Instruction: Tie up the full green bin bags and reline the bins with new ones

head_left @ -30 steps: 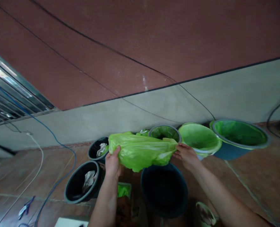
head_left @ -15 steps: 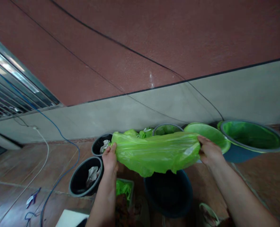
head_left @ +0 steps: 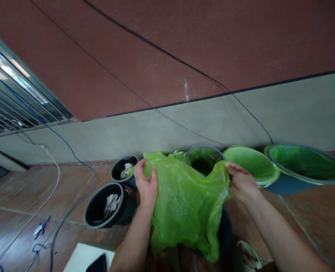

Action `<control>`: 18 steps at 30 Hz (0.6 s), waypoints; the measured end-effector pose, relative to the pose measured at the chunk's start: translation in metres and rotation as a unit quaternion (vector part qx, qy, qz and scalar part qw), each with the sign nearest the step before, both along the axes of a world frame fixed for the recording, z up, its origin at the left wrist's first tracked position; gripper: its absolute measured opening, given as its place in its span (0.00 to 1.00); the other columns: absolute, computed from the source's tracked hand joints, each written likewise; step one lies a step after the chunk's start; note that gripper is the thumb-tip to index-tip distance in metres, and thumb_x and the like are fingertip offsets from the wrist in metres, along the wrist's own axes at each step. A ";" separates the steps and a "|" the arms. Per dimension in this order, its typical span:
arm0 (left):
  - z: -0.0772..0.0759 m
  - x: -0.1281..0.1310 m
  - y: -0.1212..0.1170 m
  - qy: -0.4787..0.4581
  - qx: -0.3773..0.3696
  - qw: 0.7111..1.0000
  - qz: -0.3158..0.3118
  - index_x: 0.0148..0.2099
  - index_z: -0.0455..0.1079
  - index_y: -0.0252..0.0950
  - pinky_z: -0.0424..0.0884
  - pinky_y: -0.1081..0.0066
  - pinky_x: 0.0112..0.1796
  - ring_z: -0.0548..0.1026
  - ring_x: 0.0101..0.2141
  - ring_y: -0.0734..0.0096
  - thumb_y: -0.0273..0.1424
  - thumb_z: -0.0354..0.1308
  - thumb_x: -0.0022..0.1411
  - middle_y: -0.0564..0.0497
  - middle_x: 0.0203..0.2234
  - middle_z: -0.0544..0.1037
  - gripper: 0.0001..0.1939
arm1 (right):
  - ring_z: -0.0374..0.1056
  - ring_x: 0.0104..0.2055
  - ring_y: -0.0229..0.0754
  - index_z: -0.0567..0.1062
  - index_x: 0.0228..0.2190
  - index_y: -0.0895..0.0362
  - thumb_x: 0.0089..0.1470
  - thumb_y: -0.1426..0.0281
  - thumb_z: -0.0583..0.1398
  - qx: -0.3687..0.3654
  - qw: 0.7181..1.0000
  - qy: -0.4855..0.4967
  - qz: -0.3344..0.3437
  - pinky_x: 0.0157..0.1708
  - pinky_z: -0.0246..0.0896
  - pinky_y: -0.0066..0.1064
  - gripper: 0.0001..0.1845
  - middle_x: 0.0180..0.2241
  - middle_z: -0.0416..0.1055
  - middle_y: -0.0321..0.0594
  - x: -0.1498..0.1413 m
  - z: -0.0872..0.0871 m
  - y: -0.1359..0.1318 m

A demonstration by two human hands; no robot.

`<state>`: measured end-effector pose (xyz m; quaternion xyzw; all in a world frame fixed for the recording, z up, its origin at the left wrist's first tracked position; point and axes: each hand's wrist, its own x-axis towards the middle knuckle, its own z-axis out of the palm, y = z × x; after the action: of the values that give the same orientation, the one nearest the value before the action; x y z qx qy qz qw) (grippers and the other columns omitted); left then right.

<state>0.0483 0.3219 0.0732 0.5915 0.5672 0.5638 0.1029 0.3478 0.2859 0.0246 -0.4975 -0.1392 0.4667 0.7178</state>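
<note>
A thin green plastic bag (head_left: 188, 200) hangs spread between my two hands. My left hand (head_left: 146, 184) grips its upper left edge, the thumb pointing up against the plastic. On the other side, my right hand (head_left: 242, 180) pinches the upper right corner. Below and partly behind the bag stands a dark bin (head_left: 226, 230), mostly covered by the plastic. Just beyond the bag's top edge is a grey-rimmed bin (head_left: 204, 148) lined with green plastic.
Two black bins (head_left: 89, 211) with crumpled paper stand at left. Toward the right are a green-lined bin (head_left: 250, 164) and a larger blue bin (head_left: 292, 187), also lined. A blue cable (head_left: 79, 206) crosses the tiled floor. A white surface (head_left: 81, 258) with a dark object lies bottom left.
The bag was stretched wide and shallow; now it hangs lower and longer, covering most of the dark bin. My hands have come closer together, the left one moving right.
</note>
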 end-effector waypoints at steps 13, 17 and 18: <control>0.009 0.062 -0.045 0.032 -0.059 0.958 -0.280 0.40 0.73 0.37 0.70 0.70 0.42 0.75 0.35 0.69 0.33 0.57 0.63 0.49 0.32 0.76 0.06 | 0.66 0.22 0.34 0.75 0.36 0.54 0.27 0.73 0.68 -0.029 0.999 0.003 -0.034 0.24 0.62 0.27 0.26 0.20 0.71 0.28 -0.018 0.002 -0.001; -0.022 0.100 -0.075 0.101 -0.206 0.880 -0.416 0.44 0.73 0.38 0.72 0.69 0.41 0.77 0.34 0.68 0.32 0.58 0.60 0.49 0.34 0.80 0.10 | 0.69 0.26 0.34 0.75 0.41 0.52 0.27 0.74 0.69 0.017 1.000 0.007 0.015 0.27 0.63 0.25 0.31 0.25 0.74 0.29 -0.036 0.012 -0.006; -0.032 0.108 -0.079 0.116 -0.242 0.881 -0.391 0.46 0.73 0.37 0.73 0.67 0.41 0.77 0.35 0.66 0.31 0.59 0.58 0.48 0.36 0.80 0.12 | 0.70 0.27 0.35 0.75 0.42 0.51 0.29 0.74 0.69 0.032 0.999 0.002 0.030 0.28 0.64 0.26 0.32 0.26 0.74 0.29 -0.041 0.014 -0.008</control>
<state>0.1559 0.2428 0.0415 0.7830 0.4165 0.2506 0.3880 0.3069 0.2781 0.0386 -0.4687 -0.1680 0.4844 0.7193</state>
